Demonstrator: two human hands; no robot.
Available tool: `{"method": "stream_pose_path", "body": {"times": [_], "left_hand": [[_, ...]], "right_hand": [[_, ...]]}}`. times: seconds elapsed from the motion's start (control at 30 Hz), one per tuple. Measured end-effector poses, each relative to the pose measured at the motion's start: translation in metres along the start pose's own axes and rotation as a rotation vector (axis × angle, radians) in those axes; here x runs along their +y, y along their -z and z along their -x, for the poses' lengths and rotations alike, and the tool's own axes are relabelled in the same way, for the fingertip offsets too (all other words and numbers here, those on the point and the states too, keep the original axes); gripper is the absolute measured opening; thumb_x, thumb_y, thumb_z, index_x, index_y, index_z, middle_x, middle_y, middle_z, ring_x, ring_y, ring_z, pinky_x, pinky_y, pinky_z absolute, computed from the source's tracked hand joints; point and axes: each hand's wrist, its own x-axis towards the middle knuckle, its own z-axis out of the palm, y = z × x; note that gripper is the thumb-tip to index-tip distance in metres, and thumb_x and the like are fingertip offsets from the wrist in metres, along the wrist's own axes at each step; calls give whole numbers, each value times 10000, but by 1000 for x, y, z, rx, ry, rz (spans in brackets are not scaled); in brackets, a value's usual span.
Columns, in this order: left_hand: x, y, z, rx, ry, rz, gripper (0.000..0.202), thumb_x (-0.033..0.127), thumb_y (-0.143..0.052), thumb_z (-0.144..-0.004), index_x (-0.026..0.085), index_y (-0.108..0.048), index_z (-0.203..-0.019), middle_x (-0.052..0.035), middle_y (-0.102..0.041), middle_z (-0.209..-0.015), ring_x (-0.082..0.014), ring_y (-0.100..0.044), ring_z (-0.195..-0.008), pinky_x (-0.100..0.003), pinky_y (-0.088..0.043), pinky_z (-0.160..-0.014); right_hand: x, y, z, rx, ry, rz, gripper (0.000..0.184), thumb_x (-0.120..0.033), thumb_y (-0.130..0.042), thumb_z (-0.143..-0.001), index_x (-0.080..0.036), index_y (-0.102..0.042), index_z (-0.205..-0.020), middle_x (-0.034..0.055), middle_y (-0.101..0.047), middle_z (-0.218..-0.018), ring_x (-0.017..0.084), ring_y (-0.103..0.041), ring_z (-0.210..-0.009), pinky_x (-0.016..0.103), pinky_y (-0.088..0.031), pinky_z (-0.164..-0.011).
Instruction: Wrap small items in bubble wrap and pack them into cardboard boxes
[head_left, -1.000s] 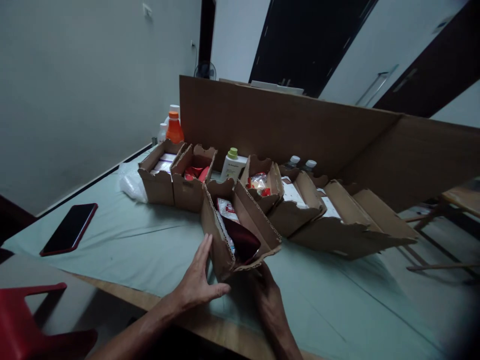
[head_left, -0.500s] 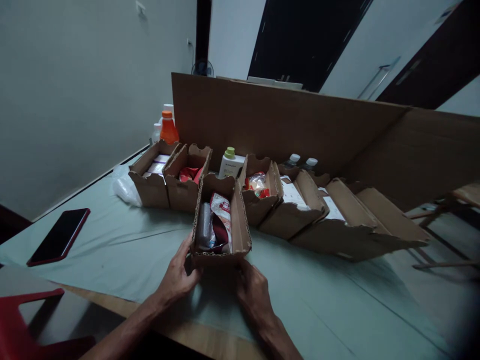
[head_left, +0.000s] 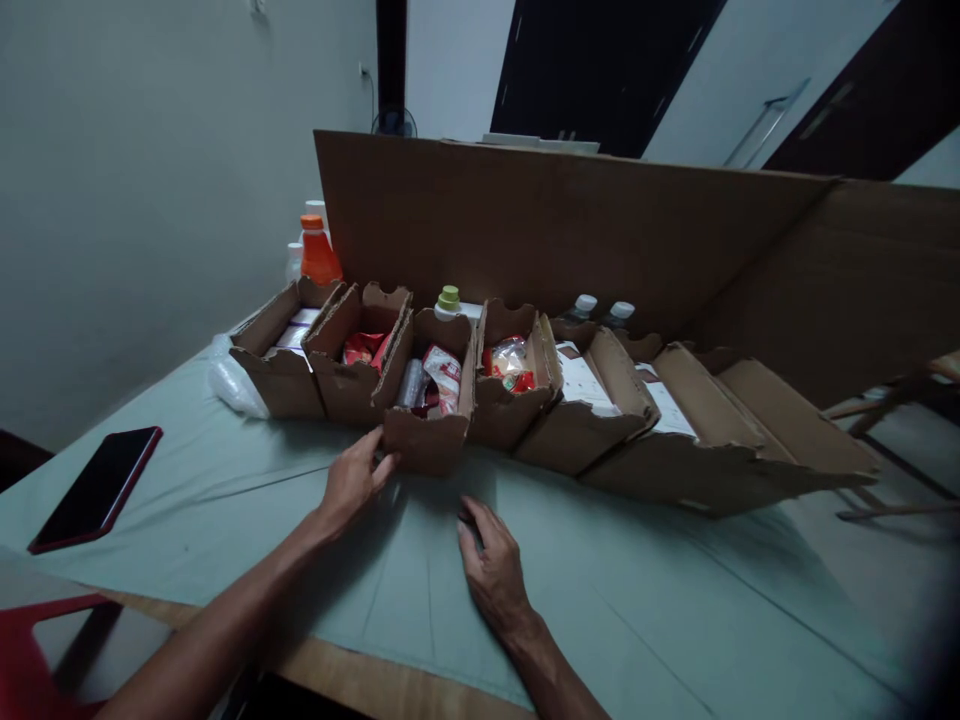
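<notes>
A small open cardboard box [head_left: 429, 438] with packets inside stands in a row of similar boxes on a pale green cloth [head_left: 600, 590]. My left hand [head_left: 351, 482] touches its front lower left corner with fingertips, fingers loosely bent, holding nothing. My right hand [head_left: 491, 565] lies flat on the cloth just in front of that box, fingers apart, empty. Neighbouring boxes hold red packets [head_left: 363, 348] and a clear bag with red items [head_left: 510, 362].
A tall cardboard sheet [head_left: 570, 230] stands behind the row. An orange bottle [head_left: 318, 255], a green-capped white bottle [head_left: 449, 299] and two small capped bottles [head_left: 600, 310] sit at the back. A red-cased phone [head_left: 94, 489] lies left; a red chair [head_left: 37, 670] at the bottom left.
The box with packets was turned straight and pushed away from me into the row between its neighbours. My right hand came off it and settled flat on the cloth.
</notes>
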Motion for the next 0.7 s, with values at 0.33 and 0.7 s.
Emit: {"method": "stream_pose_path", "body": {"times": [0.33,0.7], "left_hand": [[25,-9,-50,13,100,-144,336,379,-463,-986,148,-660,-1132,-180,-758,-977,-302,-719,-925,-330,-474,-746],[-20,-31,104,-158,-416,18,532,174,-612,-819,233,-596,-1348,-114,-534,-1490,-331,-448,-1401,-561,-313,-1181]], "right_hand": [[0,2,1,-67,-3,-12,281,-186,-498,-936,-208,-708,-1122,98,-746,-1162,241,-694,-1074,416,-556,-939],[-2,5,-3,-92,-20,-52,282,-220,-515,-918,-199,-710,-1120,99,-754,-1114,240,-707,-1034,407,-568,-927]]}}
